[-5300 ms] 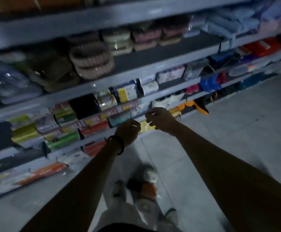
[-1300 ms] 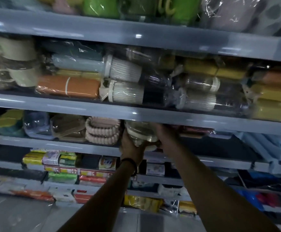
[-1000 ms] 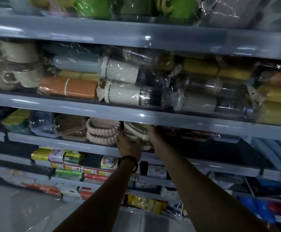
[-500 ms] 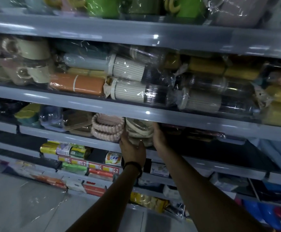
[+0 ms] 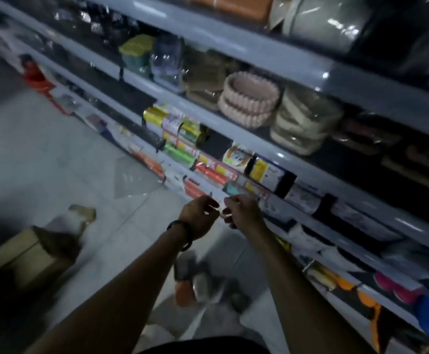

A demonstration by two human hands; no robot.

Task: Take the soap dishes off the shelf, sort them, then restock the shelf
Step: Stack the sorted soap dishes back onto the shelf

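Your two forearms reach forward from the bottom edge, and your left hand (image 5: 199,217) and right hand (image 5: 242,213) meet just in front of a low shelf. The fingers (image 5: 212,200) of both hands are curled inward and their tips nearly touch. A small pale spot shows between them, but the blur makes it impossible to tell whether you are pinching anything. A dark wristband (image 5: 182,235) sits on your left wrist.

Below your arms, your shoes (image 5: 195,282) stand on the pale tiled floor (image 5: 55,149). A brown cardboard box (image 5: 27,254) rests on the floor to your left.

Just beyond your hands, bright packets (image 5: 182,134) in yellow, green and red fill the lower rows.

Higher and farther back, the soap dishes are on the grey shelf (image 5: 279,155), well apart from your hands. A stack of pink beaded dishes (image 5: 250,100) stands at the middle. A stack of cream dishes (image 5: 302,123) in clear wrap stands just beside it on the right, and brown dishes (image 5: 205,83) on the left.
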